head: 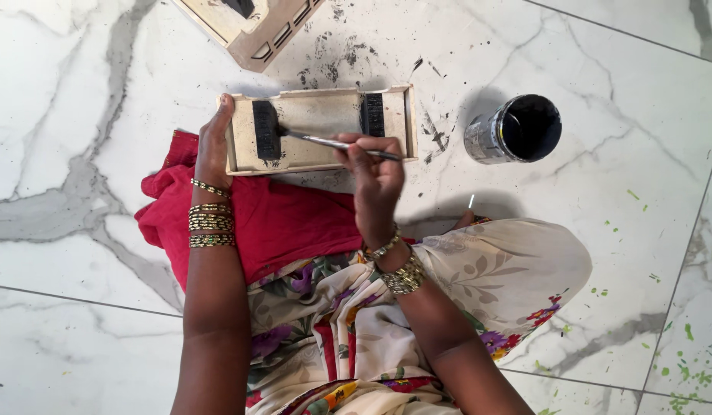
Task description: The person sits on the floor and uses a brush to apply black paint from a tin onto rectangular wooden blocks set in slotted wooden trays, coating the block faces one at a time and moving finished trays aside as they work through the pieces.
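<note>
A shallow pale wooden tray (317, 115) lies on the white marble floor, with two black-painted strips inside it. My left hand (212, 146) grips the tray's left end and steadies it. My right hand (374, 180) holds a thin paintbrush (337, 144) whose tip rests on the left black strip (265, 129). The right black strip (372, 114) sits near the tray's other end. Both wrists wear gold bangles.
An open tin of black paint (517, 129) stands to the right of the tray. Another pale wooden piece (248, 27) lies at the top edge. Black paint smears mark the floor around the tray. Red cloth (271, 219) and a floral garment cover my lap.
</note>
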### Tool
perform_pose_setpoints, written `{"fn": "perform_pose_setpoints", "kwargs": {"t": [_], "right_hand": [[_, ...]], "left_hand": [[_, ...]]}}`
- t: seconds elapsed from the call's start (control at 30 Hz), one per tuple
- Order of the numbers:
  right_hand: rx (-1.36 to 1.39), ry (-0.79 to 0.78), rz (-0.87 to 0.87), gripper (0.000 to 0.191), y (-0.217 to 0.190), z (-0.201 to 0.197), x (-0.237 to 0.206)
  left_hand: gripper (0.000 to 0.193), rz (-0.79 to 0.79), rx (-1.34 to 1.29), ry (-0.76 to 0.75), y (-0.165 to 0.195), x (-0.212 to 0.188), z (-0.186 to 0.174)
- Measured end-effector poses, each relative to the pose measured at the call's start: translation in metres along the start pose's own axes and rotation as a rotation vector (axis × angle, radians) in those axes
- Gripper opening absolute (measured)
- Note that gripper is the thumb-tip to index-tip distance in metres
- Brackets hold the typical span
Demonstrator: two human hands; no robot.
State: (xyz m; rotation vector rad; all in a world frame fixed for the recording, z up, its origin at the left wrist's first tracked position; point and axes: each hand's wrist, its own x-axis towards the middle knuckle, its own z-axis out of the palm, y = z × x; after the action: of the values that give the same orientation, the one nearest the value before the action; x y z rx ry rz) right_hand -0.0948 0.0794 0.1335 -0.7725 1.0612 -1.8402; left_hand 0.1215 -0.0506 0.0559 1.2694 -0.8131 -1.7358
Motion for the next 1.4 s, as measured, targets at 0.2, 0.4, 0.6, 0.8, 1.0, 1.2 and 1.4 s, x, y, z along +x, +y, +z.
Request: {"fn": "perform_pose_setpoints", "kwargs": {"t": [0.2,0.4,0.6,0.8,1.0,1.2,1.4], "right_hand": [[0.044,0.027,0.039,0.009,0.007,-0.001,-0.006],[0.079,0.041,0.107,0.009,0.006,0.002,0.001],[0.059,0.064,0.046,0.008,0.016,0.003,0.008],[0.063,0.072,0.033,0.005,0.021,0.002,0.015],[0.104,0.049,0.054,0.009,0.022,0.001,0.017],[-0.025,0.029,0.038,0.008,0.025,0.002,0.011],[-0.055,-0.017,0.04,0.01,0.003,-0.002,-0.033]], "left_hand": [[0.068,-0.023,0.089,-0.013,0.0,-0.004,-0.004],[0.064,0.041,0.007,-0.02,-0.008,0.005,-0.01],[0.069,0.08,0.152,-0.037,-0.01,0.004,-0.012],[0.069,0.023,0.074,-0.02,-0.003,0.003,-0.006],[0.067,0.068,0.037,-0.016,-0.007,0.005,-0.009],[0.07,0.137,0.15,-0.03,-0.005,0.004,-0.009],[0.063,-0.042,-0.072,0.026,-0.004,0.004,-0.008]]}}
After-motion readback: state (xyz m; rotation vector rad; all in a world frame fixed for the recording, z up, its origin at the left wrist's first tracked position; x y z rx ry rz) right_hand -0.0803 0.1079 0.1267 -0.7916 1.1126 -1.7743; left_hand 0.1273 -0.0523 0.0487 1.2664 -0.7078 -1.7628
